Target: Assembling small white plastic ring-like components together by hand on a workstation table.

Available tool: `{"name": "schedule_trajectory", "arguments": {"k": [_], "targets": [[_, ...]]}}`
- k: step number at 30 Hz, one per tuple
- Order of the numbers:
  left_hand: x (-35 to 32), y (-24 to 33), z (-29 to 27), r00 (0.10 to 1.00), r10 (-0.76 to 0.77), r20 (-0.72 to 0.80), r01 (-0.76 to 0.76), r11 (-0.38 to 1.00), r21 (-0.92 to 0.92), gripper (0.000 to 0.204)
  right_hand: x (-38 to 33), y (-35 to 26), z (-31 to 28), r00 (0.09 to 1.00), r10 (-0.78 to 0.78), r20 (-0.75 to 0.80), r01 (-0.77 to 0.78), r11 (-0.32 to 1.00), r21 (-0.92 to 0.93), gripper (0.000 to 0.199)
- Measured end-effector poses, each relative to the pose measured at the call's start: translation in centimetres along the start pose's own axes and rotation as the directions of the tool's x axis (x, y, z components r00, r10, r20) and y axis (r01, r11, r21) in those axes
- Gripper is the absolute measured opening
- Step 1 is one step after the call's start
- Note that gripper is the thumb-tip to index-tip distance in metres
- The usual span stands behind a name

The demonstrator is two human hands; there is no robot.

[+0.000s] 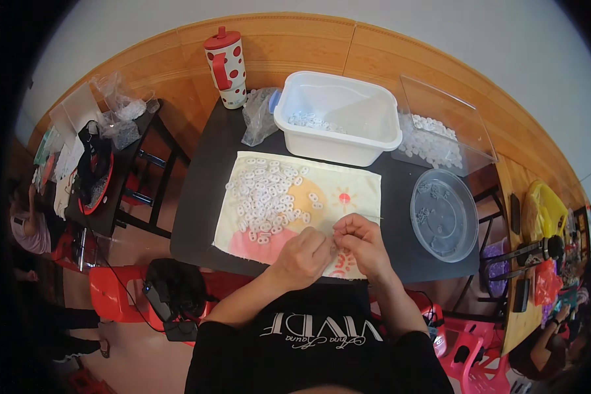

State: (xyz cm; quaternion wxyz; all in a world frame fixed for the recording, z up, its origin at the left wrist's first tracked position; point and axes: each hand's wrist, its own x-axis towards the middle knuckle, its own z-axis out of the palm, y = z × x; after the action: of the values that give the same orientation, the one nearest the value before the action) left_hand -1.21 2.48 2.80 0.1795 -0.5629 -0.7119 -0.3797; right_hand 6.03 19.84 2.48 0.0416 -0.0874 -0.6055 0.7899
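Note:
My left hand (305, 258) is closed in a pinch over the near right part of a cream printed cloth (364, 187). Beside it, my right hand (363, 244) has its thumb and fingertips pressed together, close to the left fingertips. Whatever sits between the fingers is too small to make out. A thin straight sliver (376, 217) shows just past the right hand's fingers; I cannot tell whether it is held. Left of the hands, a heap of small white oval pieces with two holes (262, 197) covers the cloth. A few similar pieces (315, 201) lie apart from the heap.
Behind the cloth stands a white plastic tub (338, 148) with small pieces inside. A clear box of white pieces (433, 141) and a round clear tray (444, 226) are to the right. A spotted tumbler (226, 69) and a plastic bag (259, 118) stand back left.

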Motion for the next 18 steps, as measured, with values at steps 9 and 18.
{"name": "schedule_trajectory", "arguments": {"k": [9, 18], "targets": [[0.3, -0.7, -0.7, 0.904, -0.421, 0.077, 0.397, 0.757, -0.518, 0.010, -1.3, -1.5, 1.7, 0.900, -0.433, 0.058, 0.417, 0.811, -0.410, 0.033], [0.2, -0.5, -0.5, 0.848, -0.513, 0.134, 0.470, 0.609, -0.639, 0.004, -1.2, -0.8, 2.4, 0.740, -0.646, 0.189, 0.568, 0.449, -0.689, 0.029]]}}
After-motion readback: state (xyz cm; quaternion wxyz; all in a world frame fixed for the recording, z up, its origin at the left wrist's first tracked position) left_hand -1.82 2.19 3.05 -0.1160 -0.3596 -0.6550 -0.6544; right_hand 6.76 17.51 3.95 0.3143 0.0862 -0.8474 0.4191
